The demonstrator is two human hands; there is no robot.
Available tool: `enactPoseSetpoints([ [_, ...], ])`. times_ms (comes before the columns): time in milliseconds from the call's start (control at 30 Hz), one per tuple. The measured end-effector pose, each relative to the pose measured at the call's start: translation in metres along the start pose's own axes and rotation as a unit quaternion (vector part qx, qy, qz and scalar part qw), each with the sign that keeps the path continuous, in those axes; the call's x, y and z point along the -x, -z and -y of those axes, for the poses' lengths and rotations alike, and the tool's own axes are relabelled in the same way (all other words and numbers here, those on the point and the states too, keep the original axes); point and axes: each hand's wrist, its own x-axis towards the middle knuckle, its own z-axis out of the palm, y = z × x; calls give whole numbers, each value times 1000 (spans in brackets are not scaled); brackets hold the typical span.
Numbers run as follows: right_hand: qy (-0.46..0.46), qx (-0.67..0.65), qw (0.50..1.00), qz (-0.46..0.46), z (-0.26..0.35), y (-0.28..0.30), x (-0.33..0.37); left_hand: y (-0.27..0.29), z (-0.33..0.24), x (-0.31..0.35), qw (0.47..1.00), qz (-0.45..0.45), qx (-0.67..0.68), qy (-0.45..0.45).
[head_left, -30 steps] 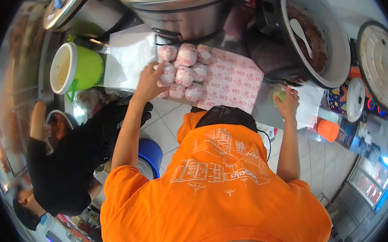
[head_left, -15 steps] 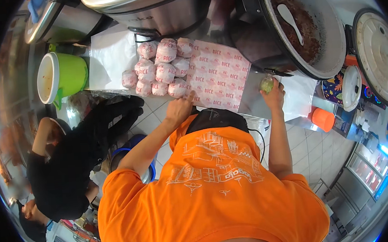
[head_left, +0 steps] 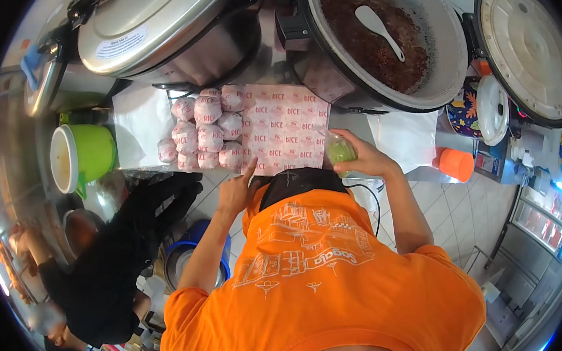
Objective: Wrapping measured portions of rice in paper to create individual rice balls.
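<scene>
A patterned paper sheet (head_left: 287,126), white with red print, lies on the counter in front of me. My left hand (head_left: 235,192) is at its near left corner, the index finger stretched out onto the paper and the thumb apart. At the sheet's right edge, my right hand (head_left: 366,160) grips a small rounded green cup (head_left: 339,152), partly see-through. My fingers cover part of the cup, and what it holds cannot be made out. Several round paper-wrapped parcels (head_left: 210,139) are stacked against the sheet's left side.
Behind stand a closed rice cooker (head_left: 168,59) and an open one (head_left: 454,46), holding a white paddle (head_left: 382,33) on brownish food. A green pail (head_left: 100,149) sits left; an orange cup (head_left: 457,165) and a flower-patterned pot (head_left: 475,110) right. A person in black (head_left: 98,260) works at the left.
My right hand has brought the green cup left, from below the open cooker to the sheet's right edge. My left hand stays by the near left corner. The whole view has shifted.
</scene>
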Motion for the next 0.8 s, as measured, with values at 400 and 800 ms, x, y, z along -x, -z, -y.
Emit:
enactPoseSetpoints([
  [400,233,-59,964,114,72,11,17,70,1,23,984,-171,-47,24],
  [800,168,142,959,181,234,98,18,165,-69,-8,681,174,690,-172],
])
